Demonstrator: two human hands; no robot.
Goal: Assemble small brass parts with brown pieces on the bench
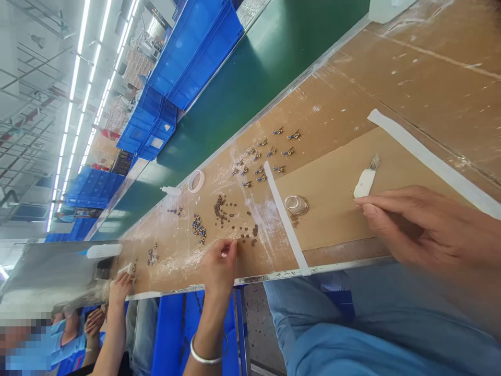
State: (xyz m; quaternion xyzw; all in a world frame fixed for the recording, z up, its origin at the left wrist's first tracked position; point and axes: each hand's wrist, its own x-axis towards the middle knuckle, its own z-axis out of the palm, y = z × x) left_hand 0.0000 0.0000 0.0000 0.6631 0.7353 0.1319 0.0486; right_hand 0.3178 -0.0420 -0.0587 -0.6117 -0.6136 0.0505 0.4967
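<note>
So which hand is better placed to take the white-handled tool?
Right. The right hand lies open on the cardboard, fingertips just short of the tool and pointing at it. The left hand is out of view; the braceleted hand by the small parts looks like a co-worker's.

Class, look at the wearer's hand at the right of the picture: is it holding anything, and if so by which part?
Nothing is held. The wearer's hand rests flat on the cardboard-covered bench, fingertips just short of the white-handled tool, not touching it. The other hand is out of view.
</note>
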